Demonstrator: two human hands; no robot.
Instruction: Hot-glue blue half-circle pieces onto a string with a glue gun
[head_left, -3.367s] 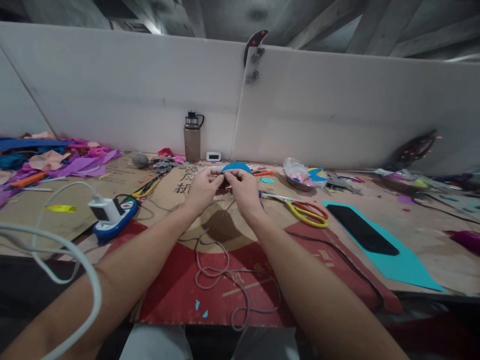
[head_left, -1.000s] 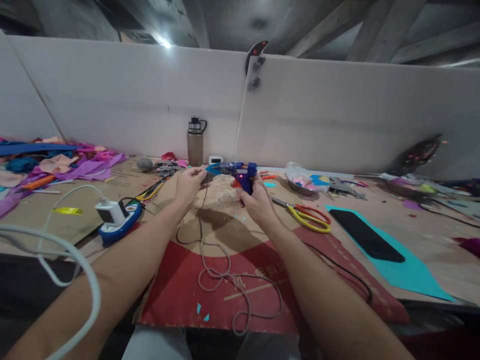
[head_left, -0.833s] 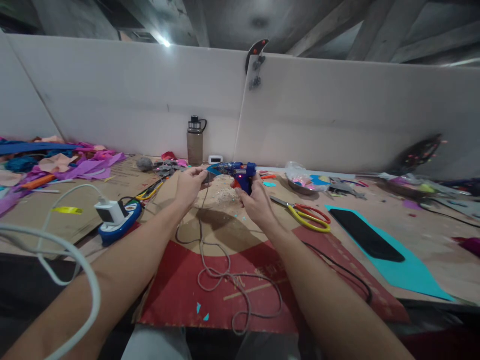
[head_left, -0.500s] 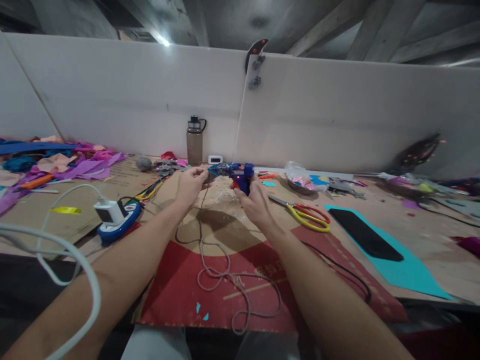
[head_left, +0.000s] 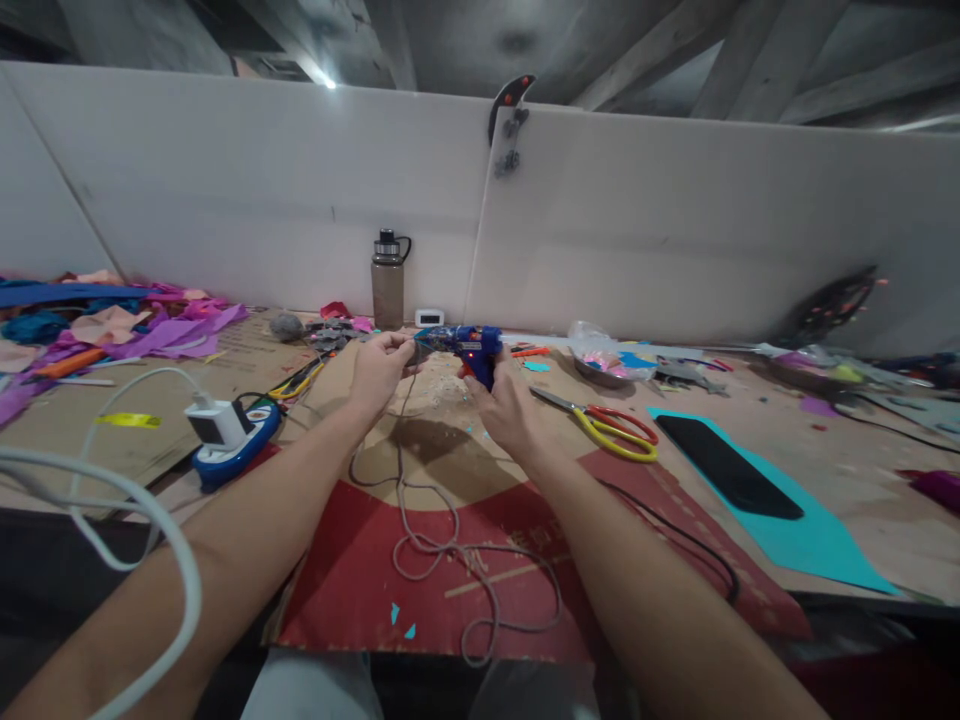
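Observation:
My right hand is wrapped round the grip of a blue hot glue gun, which shows a small red light. The gun's nozzle points left and meets a small teal piece at the fingertips of my left hand. Those fingers are closed in a pinch on the piece, and its full shape is hidden. From below the left fingers a thin greyish-brown cord runs down and lies in loose loops on the red and tan cardboard.
Scissors and a black phone on turquoise sheet lie to the right. A blue power strip with white charger sits left, near a looping white cable. A bottle stands behind; fabric scraps lie far left.
My right hand has moved the glue gun slightly left, so its nozzle overlaps the teal piece more. My left hand has stayed nearly still.

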